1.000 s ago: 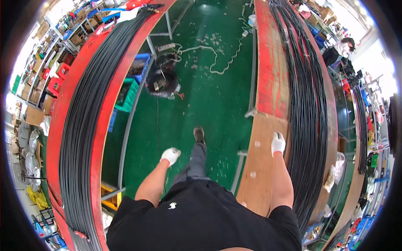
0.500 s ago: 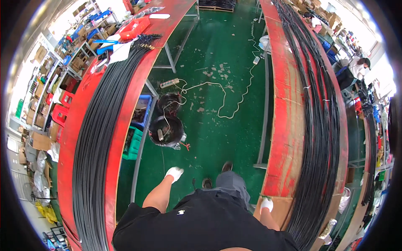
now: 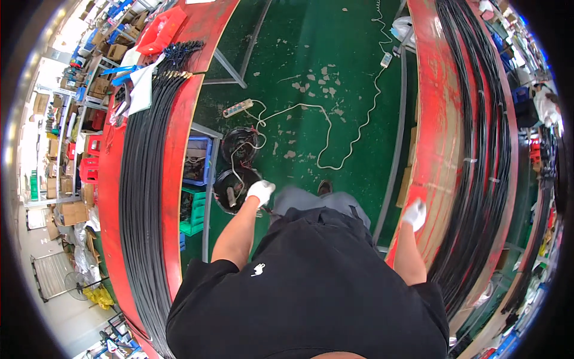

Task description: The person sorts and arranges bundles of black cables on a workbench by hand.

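Note:
My left hand (image 3: 261, 193), in a white glove, is held out over the floor at the near side of a black tub (image 3: 254, 175). Its fingers look loosely curled, and nothing shows in them. In a matching glove, my right hand (image 3: 415, 215) is by the inner edge of the right-hand red table (image 3: 434, 113); whether it touches the top I cannot tell. Those fingers are curled too, with no object visible. Long black cables (image 3: 142, 179) lie bundled along the left red table (image 3: 173, 155). More black cables (image 3: 478, 173), tied at intervals, run down the right table.
A power strip (image 3: 238, 108) and its white cord (image 3: 327, 128) lie on the green floor ahead. Blue (image 3: 208, 161) and green crates (image 3: 196, 227) stand under the left table. A red bin (image 3: 161, 31) sits at its far end. Another person (image 3: 544, 105) is at the far right.
My body has moved forward between the tables. Both hands are farther ahead in the view, the right one rising along the table edge. The tub is now closer to my left hand.

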